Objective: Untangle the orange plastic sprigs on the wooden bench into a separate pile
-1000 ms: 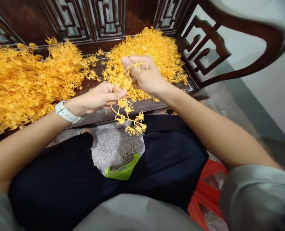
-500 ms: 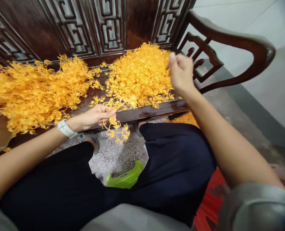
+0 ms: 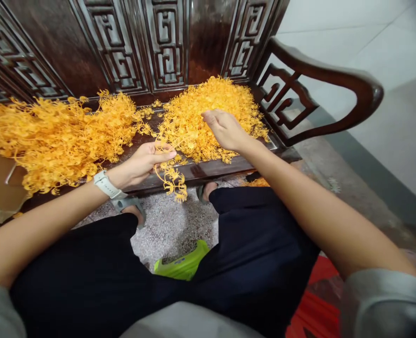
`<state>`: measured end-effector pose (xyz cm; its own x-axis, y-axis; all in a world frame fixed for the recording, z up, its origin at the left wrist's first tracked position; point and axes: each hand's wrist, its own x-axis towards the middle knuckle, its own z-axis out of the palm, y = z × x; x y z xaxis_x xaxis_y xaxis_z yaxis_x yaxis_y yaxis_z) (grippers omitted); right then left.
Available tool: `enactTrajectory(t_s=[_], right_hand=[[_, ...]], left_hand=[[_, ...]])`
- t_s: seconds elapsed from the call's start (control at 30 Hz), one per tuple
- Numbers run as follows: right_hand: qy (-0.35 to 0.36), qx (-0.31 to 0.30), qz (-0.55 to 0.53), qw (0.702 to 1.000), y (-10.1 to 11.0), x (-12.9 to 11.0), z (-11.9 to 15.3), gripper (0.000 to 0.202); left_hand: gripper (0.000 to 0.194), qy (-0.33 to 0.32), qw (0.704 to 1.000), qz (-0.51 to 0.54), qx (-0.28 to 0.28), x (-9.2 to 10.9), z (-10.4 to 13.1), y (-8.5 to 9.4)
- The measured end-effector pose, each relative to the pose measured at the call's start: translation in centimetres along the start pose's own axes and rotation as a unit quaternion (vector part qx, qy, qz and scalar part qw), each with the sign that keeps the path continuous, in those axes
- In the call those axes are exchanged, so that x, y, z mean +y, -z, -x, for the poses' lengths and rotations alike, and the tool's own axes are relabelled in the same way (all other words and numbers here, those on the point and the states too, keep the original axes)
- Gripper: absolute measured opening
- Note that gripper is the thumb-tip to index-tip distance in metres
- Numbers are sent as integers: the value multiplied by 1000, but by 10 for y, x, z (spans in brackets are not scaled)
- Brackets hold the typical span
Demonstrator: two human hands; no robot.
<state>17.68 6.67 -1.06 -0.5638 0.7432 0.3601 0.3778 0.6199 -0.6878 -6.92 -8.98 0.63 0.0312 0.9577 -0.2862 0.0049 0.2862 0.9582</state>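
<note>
My left hand [image 3: 146,162], with a pale watch [image 3: 107,184] on its wrist, pinches a sprig of orange-yellow plastic flowers [image 3: 175,180]. The sprig's branched tips dangle below my fingers, past the front edge of the dark wooden bench [image 3: 208,172]. Over the right-hand pile of loose yellow flower pieces [image 3: 190,112] is my right hand [image 3: 225,129], its fingers pressed together and pointing left. Whatever those fingers hold, if anything, is hidden. A larger heap of stemmed yellow flower sprigs [image 3: 70,136] lies to the left of my left hand.
Behind the piles rises the bench's carved back [image 3: 208,42], with a curved armrest [image 3: 334,75] at the right. Brown cardboard [image 3: 0,173] stands at the left edge. A bright green plastic thing [image 3: 183,265] is between my legs, and red material [image 3: 313,305] lies at lower right.
My right hand has come left and down from beside the armrest to over the right pile. My left hand has risen slightly, still holding the sprig. The view has shifted a little.
</note>
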Motion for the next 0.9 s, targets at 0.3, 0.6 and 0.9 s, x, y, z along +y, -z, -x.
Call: enactTrajectory(t_s=[0.3, 0.6, 0.9], right_hand=[[25, 91, 130, 987, -4, -7, -34, 29], [24, 45, -14, 999, -13, -54, -31, 38], [32, 33, -82, 996, -14, -51, -42, 25]], left_hand=[[44, -21, 998, 2, 64, 19, -29, -20], [45, -148, 978, -51, 135, 16, -65, -11], [36, -111, 993, -51, 7, 20, -52, -18]])
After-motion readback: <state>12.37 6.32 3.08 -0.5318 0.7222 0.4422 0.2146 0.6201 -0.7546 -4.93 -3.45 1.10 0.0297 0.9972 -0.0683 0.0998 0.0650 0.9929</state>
